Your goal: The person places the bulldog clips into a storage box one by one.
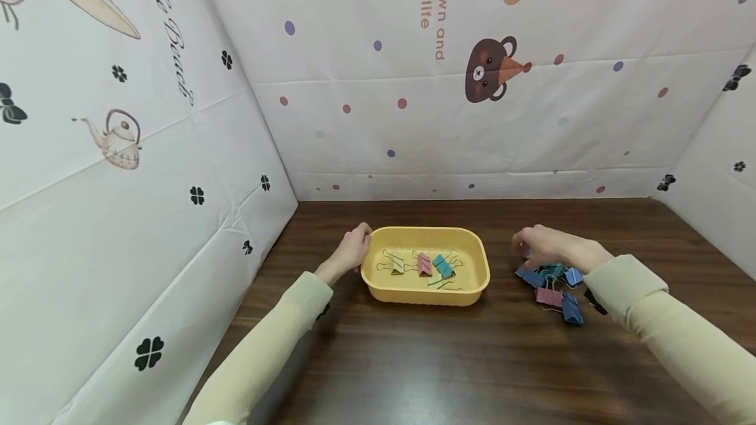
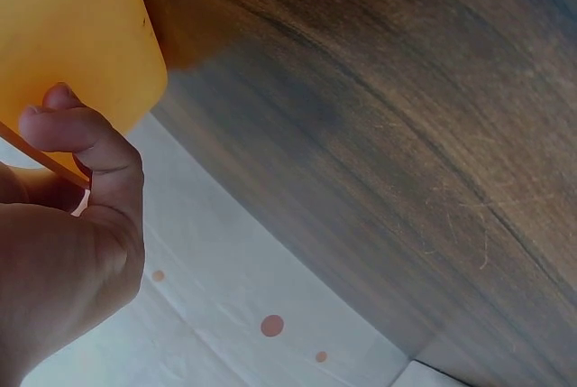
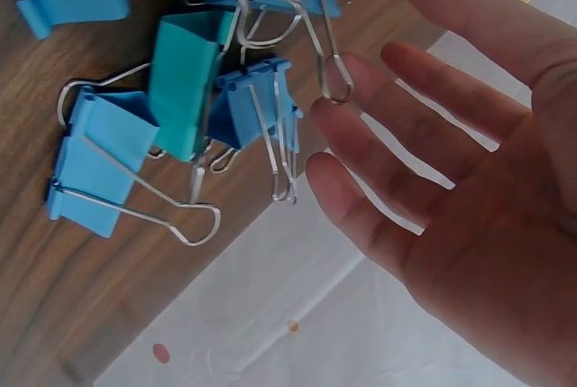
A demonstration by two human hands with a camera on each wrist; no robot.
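Note:
My left hand point(image 1: 352, 249) grips the left end of a yellow plastic tub point(image 1: 425, 296). In the left wrist view, its fingers and thumb pinch the tub's rim. Inside lie several binder clips, among them a pink clip point(image 1: 424, 265), a teal clip point(image 1: 443, 265) and a pale yellow clip point(image 1: 397, 263). To the right, my right hand point(image 1: 552, 245) hovers at a pile of binder clips with its fingers spread and nothing held. That pile has a pink clip point(image 1: 548, 297), a green-teal clip point(image 3: 185, 85) and several blue clips point(image 3: 101, 154). One wire handle overlaps the fingertips in the right wrist view.
Everything stands on a dark brown wooden table point(image 1: 378, 359). White sheets with printed animals and dots form a back wall point(image 1: 354, 136) and a left wall point(image 1: 165, 235). Another sheet wall point(image 1: 726, 182) borders the table at right.

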